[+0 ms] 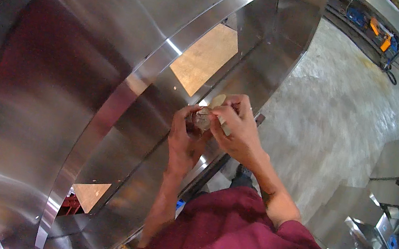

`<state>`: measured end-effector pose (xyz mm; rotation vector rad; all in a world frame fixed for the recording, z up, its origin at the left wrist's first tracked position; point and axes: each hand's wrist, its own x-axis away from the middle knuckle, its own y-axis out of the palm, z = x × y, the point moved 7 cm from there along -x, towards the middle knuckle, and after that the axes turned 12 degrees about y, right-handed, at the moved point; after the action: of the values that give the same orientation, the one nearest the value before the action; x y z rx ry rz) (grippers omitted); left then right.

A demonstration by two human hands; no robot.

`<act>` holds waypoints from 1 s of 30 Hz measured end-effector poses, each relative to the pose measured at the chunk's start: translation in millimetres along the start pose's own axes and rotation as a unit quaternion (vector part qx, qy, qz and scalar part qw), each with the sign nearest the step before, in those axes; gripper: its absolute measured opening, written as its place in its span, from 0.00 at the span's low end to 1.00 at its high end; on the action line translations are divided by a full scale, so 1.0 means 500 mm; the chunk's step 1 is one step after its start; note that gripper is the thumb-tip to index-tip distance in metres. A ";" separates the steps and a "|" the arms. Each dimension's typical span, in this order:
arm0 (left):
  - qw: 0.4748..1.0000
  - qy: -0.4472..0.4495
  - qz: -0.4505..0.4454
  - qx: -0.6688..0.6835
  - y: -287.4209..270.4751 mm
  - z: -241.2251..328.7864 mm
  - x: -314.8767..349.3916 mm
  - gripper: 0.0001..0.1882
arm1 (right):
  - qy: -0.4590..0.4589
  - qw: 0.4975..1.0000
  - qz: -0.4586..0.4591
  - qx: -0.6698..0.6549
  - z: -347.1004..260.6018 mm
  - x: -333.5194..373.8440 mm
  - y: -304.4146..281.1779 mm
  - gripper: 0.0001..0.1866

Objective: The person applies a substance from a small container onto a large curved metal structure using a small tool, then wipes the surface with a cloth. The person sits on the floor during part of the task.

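Observation:
My left hand [184, 138] is closed around a small, round, pale object [203, 120], perhaps a roll of tape; its kind is not clear. My right hand [239, 130] meets it from the right, with thumb and fingers pinched at the object's edge. A yellowish, flat, rounded piece [218, 100] sticks up between the hands, by the right fingers. Both hands are above the near edge of a large stainless steel sheet-metal frame [154, 140].
Wooden board [205, 59] shows through one opening in the steel, and another wooden piece [91, 195] through a lower one. Concrete floor [331, 105] lies to the right. Bent metal parts [365, 244] stand at the lower right. A workbench [367, 21] with orange tools is at the far right.

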<state>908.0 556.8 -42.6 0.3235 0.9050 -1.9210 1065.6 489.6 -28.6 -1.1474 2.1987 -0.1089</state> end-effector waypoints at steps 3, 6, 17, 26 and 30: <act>0.996 -0.081 0.021 0.009 0.041 -0.015 -0.028 0.33 | 0.034 0.990 0.050 -0.126 0.078 -0.082 -0.044 0.08; 0.992 -0.114 0.042 -0.021 0.057 -0.013 -0.042 0.33 | 0.133 0.931 0.115 -0.320 0.196 -0.207 -0.043 0.06; 0.976 -0.187 0.099 -0.045 0.071 -0.041 -0.029 0.32 | 0.115 0.905 0.216 -0.349 0.308 -0.488 0.090 0.06; 0.977 -0.184 0.089 -0.054 0.084 -0.068 -0.021 0.31 | 0.066 0.893 0.219 -0.389 0.283 -0.483 0.087 0.05; 0.977 -0.191 0.085 -0.043 0.097 -0.075 -0.030 0.31 | 0.074 0.904 0.217 -0.362 0.269 -0.481 0.083 0.05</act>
<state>951.3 579.9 -82.3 -0.0226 0.6770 -1.7028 1212.4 726.7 -27.2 -0.9791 2.6632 0.9066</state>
